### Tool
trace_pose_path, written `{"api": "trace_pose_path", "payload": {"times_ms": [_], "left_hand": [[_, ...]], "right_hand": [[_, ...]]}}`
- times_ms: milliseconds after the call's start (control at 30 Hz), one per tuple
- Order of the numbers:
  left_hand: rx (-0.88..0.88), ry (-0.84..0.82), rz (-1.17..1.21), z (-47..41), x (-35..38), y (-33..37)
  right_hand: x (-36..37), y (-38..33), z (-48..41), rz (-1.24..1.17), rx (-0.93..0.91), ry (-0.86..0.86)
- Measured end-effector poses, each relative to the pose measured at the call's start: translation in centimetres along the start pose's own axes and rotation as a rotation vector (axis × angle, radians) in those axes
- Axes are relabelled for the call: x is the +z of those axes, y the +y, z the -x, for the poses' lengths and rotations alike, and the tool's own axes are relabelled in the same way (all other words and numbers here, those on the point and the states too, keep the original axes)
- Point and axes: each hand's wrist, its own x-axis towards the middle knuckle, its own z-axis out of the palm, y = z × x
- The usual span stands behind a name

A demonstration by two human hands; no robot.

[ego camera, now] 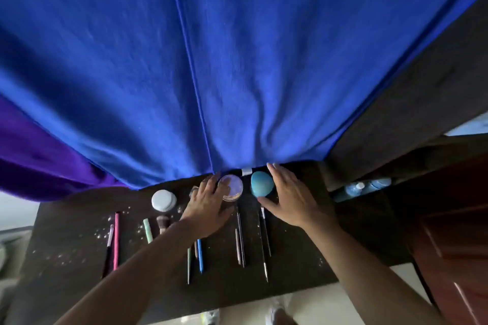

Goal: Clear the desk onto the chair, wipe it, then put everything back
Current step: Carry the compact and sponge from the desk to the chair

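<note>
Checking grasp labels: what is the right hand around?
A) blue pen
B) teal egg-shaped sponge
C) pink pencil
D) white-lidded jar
B: the right hand has its fingers and thumb curved around the teal sponge, while the left hand holds the clear jar.

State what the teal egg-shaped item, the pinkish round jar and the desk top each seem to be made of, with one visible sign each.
Teal egg-shaped item: likely soft foam, matte; no glare on its curve.
Pinkish round jar: clear plastic or glass, glossy; its top catches light and looks see-through.
Desk top: dark wood or laminate, dull; grain too faint to decide.
</note>
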Motion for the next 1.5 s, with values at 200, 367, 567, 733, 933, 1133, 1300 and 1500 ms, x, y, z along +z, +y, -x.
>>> {"api": "trace_pose_path", "payload": {"times_ms": [200,367,567,733,933,1133,1300,1500], "left_hand": [[-0.137,0.150,0.232,-2.6,3.3,0.8],[-0.327,0.337,0.366,-4.3,5.0,1.7],[-0.302,0.440,0.274,-2.1,3.5,3.0],[-0.181,0.529,0.313,0.9,-1.7,5.0],[0.138,0.577,0.415,2.8,-6.2,8.6],[0.539,0.463,0.441,2.9,-4.5,17.5],[0.835,0.255,0.433,6.8,-2.6,28.2],[1.133,0.083,0.415,15.6,2.7,41.7]], "right_hand": [[3.8,2.6,-3.3,-0.144,-0.032,-0.140],[5.0,3.3,-4.2,-0.270,0.008,-0.037],[2.9,3.6,-2.2,-0.318,0.106,-0.030],[-1.6,3.1,1.7,-0.317,0.160,0.116],[-6.2,2.4,9.1,-0.412,0.310,0.433],[-7.6,3.2,22.1,-0.427,0.599,0.749],[-9.5,3.7,35.9,-0.351,0.804,0.976],[-8.7,4.6,54.6,-0.297,1.065,1.144]]}}
